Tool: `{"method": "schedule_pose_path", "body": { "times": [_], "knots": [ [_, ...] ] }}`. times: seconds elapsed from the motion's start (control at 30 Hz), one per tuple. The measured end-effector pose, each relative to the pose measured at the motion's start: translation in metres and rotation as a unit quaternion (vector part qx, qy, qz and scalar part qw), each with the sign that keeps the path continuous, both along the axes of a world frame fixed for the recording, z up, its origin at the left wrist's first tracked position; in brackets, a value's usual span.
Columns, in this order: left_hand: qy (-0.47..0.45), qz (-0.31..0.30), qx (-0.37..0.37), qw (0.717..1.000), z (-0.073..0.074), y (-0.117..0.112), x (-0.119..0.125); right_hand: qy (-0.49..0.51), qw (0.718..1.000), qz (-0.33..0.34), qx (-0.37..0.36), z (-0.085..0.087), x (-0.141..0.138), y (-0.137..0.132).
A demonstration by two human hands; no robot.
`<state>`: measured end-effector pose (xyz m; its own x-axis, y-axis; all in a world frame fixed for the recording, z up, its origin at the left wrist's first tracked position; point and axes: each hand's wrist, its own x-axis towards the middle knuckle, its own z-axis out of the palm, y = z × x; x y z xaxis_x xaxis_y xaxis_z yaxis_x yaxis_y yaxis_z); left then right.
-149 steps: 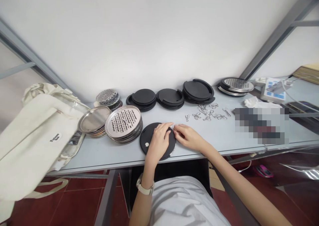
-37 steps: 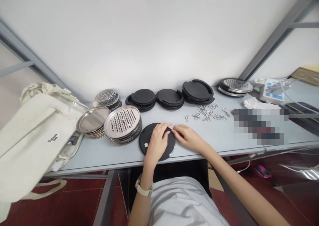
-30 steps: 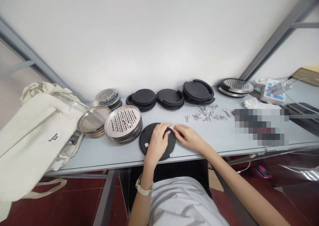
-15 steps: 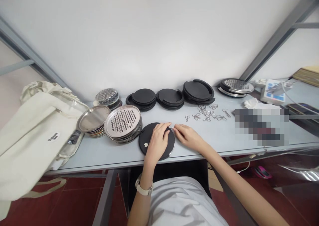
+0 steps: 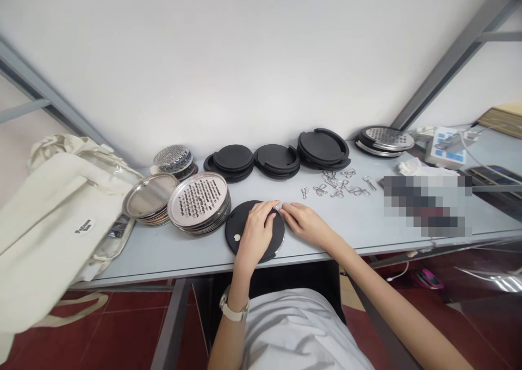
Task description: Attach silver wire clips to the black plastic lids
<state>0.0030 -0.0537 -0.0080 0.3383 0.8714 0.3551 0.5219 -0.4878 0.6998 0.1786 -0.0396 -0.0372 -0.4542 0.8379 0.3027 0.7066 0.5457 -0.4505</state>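
A black round disc (image 5: 236,223) lies flat at the table's front edge, with a small white mark on top and a shiny metal rim at its right side. My left hand (image 5: 258,231) rests over the disc and holds it, its fingertips by the upper right edge. At that edge a small silver wire clip (image 5: 277,209) shows between the hands. My right hand (image 5: 304,222) pinches the clip with thumb and forefinger; part of the clip is hidden. Several similar loose wire clips (image 5: 335,183) are scattered behind my right hand.
Left of the disc stand a stack of grater plates (image 5: 198,200) and a stack of plain metal discs (image 5: 150,197). Black ring holders (image 5: 277,161) line the wall. A finished-looking grater disc stack (image 5: 385,139) sits back right. A cream bag (image 5: 53,223) covers the left end.
My right hand has shifted very slightly left along with the clip at the disc's edge. The whole view has drifted a little; my left hand stays on the disc.
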Motion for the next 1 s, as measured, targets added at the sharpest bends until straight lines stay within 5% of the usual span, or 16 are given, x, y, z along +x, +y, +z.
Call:
{"method": "schedule_pose_path", "body": {
  "times": [1.0],
  "knots": [
    [-0.030, 0.005, 0.000, 1.000, 0.0007, -0.0004, -0.0010, 0.016, 1.000, -0.002, 0.015, 0.0048, -0.0040, -0.0031]
  ]
}}
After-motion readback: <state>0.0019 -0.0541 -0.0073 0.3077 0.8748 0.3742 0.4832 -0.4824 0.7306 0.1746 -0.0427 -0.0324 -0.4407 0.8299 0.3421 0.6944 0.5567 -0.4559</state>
